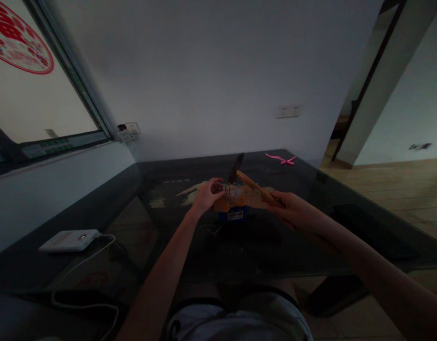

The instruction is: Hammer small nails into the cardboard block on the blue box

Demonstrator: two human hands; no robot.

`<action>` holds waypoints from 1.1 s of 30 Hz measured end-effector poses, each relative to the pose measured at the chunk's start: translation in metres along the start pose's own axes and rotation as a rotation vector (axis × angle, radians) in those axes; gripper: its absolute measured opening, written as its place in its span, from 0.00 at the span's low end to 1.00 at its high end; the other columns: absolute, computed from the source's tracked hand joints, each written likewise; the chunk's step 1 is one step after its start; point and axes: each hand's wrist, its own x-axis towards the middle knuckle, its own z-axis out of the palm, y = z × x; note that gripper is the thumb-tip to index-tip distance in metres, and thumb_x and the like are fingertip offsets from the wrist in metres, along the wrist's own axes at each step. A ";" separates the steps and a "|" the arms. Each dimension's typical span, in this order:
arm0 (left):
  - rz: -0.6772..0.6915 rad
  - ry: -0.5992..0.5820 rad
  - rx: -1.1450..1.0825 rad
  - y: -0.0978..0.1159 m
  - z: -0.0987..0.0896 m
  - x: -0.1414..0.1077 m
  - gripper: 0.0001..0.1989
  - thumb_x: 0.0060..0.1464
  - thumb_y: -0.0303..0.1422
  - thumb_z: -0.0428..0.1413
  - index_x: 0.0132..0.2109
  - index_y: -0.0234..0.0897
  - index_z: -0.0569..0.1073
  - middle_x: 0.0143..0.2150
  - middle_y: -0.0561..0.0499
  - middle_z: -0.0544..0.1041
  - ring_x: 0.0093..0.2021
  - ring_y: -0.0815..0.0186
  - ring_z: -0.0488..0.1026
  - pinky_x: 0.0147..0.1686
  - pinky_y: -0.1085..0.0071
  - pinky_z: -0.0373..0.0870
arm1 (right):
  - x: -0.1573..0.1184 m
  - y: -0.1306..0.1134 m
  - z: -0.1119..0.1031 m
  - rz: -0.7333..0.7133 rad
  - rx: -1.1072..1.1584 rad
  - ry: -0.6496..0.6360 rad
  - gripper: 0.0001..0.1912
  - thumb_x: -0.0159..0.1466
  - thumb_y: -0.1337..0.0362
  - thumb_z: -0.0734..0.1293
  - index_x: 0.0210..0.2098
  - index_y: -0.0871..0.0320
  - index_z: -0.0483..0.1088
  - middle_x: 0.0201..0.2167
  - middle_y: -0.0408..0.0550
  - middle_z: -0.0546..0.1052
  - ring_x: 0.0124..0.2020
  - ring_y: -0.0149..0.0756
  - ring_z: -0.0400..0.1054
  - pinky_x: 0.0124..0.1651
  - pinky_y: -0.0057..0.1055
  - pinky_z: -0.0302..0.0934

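Observation:
On the dark table, a blue container (pixel 233 214) with a white label stands before me. Over it lies an orange and tan piece, partly in clear wrap (pixel 236 193), too dim to make out fully. My left hand (pixel 208 194) is at its left end, fingers curled and gripping something dark and small that I cannot name. My right hand (pixel 287 208) is closed around a light wooden stick (pixel 256 184), whose far end points up and left above the wrapped piece. Just behind stands a dark upright blade-like object (pixel 235 169).
A white power bank (pixel 71 240) with a white cable lies on the table at the left. A pink ribbon (pixel 283 160) is near the back right corner. A dark flat object (pixel 375 229) lies at the right. A wall rises behind the table (pixel 176 253).

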 end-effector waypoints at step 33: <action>-0.072 0.061 0.139 -0.016 0.007 -0.001 0.08 0.49 0.34 0.57 0.34 0.34 0.77 0.33 0.48 0.79 0.33 0.64 0.75 0.35 0.70 0.69 | 0.021 -0.002 0.016 -0.044 -0.165 0.006 0.10 0.60 0.60 0.59 0.34 0.61 0.64 0.20 0.40 0.66 0.13 0.25 0.59 0.14 0.22 0.52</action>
